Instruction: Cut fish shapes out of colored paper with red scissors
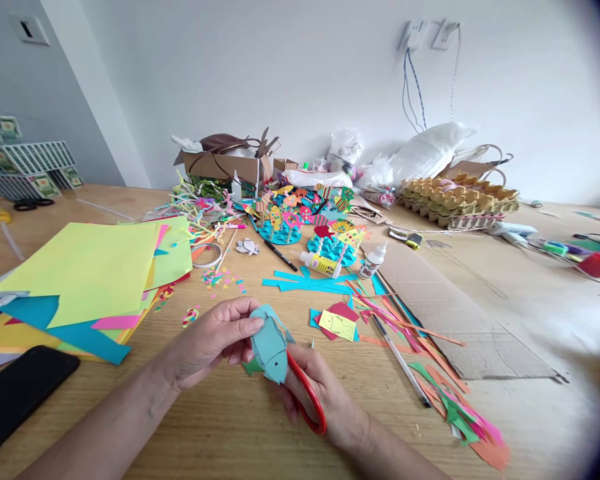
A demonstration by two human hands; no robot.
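In my left hand (225, 337) is a blue-green paper fish (270, 347) with a drawn outline, pinched between thumb and fingers. My right hand (325, 393) grips red-handled scissors (311, 400); their blades are hidden behind the paper. A bit of green paper (253, 366) shows under the fish. Just beyond my right hand lies a yellow paper piece with a fish drawn on it (338, 325), on top of red and blue scraps. Further back are blue paper strips (305, 283) and a yellow-labelled glue bottle (321, 264) lying on its side.
Coloured paper sheets (85, 267) and a black phone (25, 400) lie at left. A pen (403, 363), paper scraps (460, 413) and flat cardboard (460, 320) are at right. Blue bases with paper fish (279, 230), a white glue bottle (373, 261) and egg trays (455, 200) stand behind.
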